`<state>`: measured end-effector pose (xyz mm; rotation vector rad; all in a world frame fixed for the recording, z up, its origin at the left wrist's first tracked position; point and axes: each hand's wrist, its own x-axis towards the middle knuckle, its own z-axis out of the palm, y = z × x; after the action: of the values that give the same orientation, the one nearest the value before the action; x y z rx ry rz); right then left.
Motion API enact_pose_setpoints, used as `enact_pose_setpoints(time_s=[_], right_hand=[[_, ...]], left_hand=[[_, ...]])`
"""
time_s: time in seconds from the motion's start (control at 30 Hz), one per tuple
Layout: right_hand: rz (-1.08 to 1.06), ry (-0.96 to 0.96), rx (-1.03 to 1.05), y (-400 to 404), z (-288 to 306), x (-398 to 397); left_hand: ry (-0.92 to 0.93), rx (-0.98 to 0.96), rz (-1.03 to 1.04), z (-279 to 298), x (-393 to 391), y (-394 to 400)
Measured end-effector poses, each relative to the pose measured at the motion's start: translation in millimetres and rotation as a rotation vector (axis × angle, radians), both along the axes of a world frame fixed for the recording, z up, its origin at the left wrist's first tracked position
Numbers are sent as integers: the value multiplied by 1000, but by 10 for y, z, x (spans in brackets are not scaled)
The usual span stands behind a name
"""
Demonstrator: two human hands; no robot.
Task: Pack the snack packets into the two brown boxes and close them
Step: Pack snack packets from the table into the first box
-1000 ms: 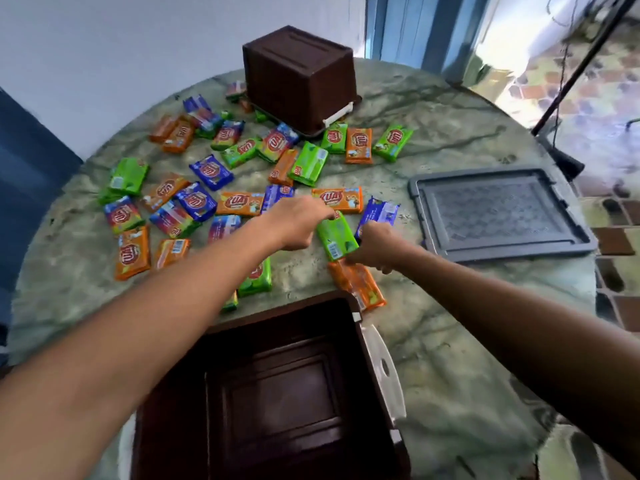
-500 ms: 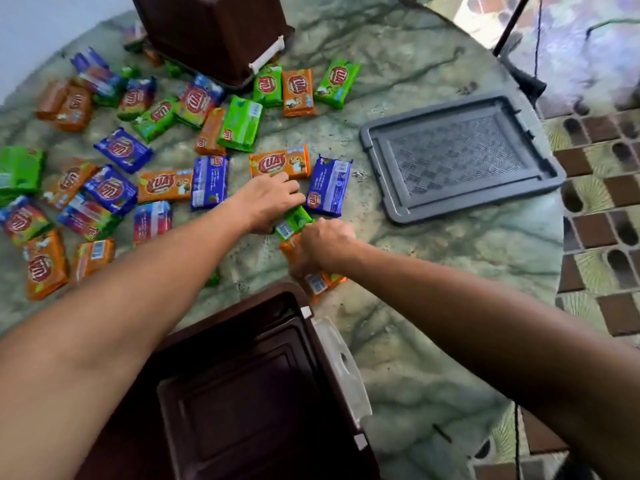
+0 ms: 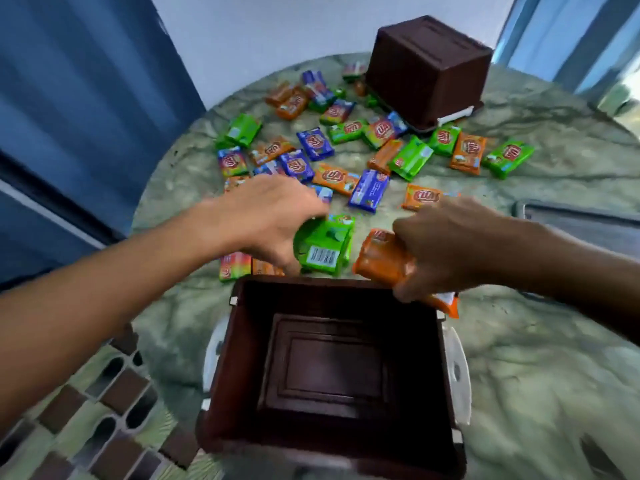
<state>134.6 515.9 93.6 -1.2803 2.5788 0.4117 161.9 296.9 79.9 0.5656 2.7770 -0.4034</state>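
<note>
1. Two packets are in your hands right now. Your left hand (image 3: pixel 266 220) has its grip closed on the green packet (image 3: pixel 323 247), barcode side facing you, long axis running roughly toward and away from you, just past the far rim of the open brown box (image 3: pixel 332 368).
2. Your right hand (image 3: pixel 446 244) grips the orange packet (image 3: pixel 384 259) with fingers curled round it. It's tilted, long axis running from upper left down to lower right, and its lower end hangs over the box's far right corner.
3. The rest of the snack packets (image 3: pixel 367 157) lie scattered flat on the tabletop (image 3: pixel 540 358) beyond your hands, pointing every which way.
4. The second brown box (image 3: pixel 427 67) sits upside down at the far side, with a few packets tucked right against its edge.
5. A grey lid (image 3: pixel 585 223) lies flat to the right, partly behind your right forearm.
6. The near box is open-topped with nothing visible inside, close to the tabletop's near edge, white latches (image 3: pixel 457 372) sticking out on both sides.
</note>
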Motion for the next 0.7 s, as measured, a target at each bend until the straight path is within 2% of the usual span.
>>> enact_pose_setpoints(time_s=[0.07,0.17,0.27,0.4,0.53,0.6,0.67,0.7], right_hand=[[100,-110,23,-204,-98,291],[120,-224,134,-389,-472,529],[85,-197,220,-447,-952,609],[1,-128,265,-427,-1430,652],[-53,-179,213,-371,-1600,715],[-61,-210,130,-335,-1518,742],[-70,-280,-74,-253,-1317,699],[-80,-323,-218,-193,-1189,666]], left_hand=[[-72,-26,86,-45,376,-16],[-155,-71,124,-345,666,143],[-223,-89,138,-750,749,258],[-219,-66,121,-1181,793,399],[-262,-57,147,-1476,883,418],[-271,26,138,-1427,897,374],[-241,212,84,-1214,883,246],[-164,312,20,-1081,880,149]])
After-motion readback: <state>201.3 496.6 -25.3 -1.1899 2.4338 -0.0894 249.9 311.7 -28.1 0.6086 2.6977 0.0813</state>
